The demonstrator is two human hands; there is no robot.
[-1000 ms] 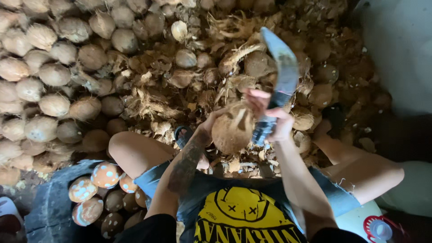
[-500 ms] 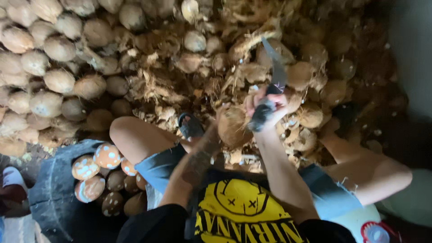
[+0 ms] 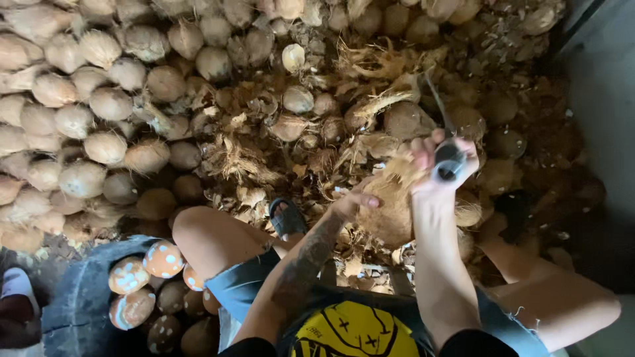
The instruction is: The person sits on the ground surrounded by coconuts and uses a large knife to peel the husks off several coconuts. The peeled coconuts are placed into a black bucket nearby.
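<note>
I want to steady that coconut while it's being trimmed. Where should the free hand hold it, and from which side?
Probably grip the coconut on its rounded near-left flank, coming from the left, as the left hand does now. The right hand brings the knife down at its upper right, where loose husk fibres stick out, so the lower left side is smoother and lies away from the blade.

Soft, even daylight falls brightest on the pale coconut pile at upper left, while the floor's right edge and lower corners sink into shadow, the knife in the raised right hand smears with motion blur, and wide-angle distortion bends the edges.
</note>
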